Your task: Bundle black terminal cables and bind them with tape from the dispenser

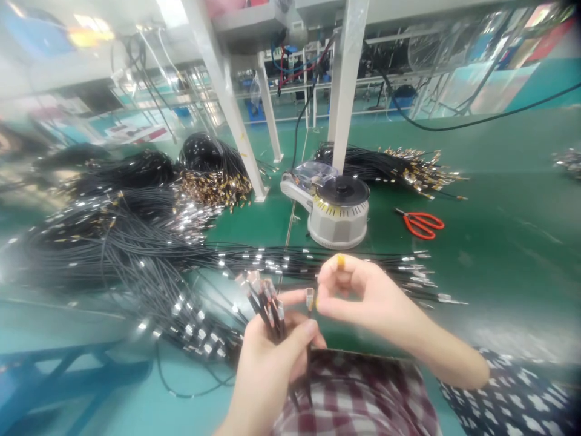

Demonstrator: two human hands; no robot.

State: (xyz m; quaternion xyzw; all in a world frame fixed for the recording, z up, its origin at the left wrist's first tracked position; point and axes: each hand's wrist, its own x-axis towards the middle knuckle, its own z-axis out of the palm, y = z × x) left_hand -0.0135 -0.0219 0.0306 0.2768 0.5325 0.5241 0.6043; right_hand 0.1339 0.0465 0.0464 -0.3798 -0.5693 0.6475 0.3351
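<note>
My left hand [276, 351] is wrapped round a bundle of black cables [267, 306] whose silvery connector ends point up. One cable end [310, 298] stands apart to the right of the bundle, near my left index finger. Close beside that end is my right hand [358, 290], its thumb and fingers curled together. A small piece of yellow tape [341, 261] sits on a right fingertip, and another yellow bit shows near the thumb tip. Behind my hands, a row of black cables [254, 259] lies across the green table.
A white tape dispenser [338, 224] with a black round top stands at the centre. Red-handled scissors [422, 224] lie to its right. Cable heaps [149, 242] cover the left; another cable bundle [385, 163] lies behind the dispenser. White posts [347, 85] rise from the green table [499, 224].
</note>
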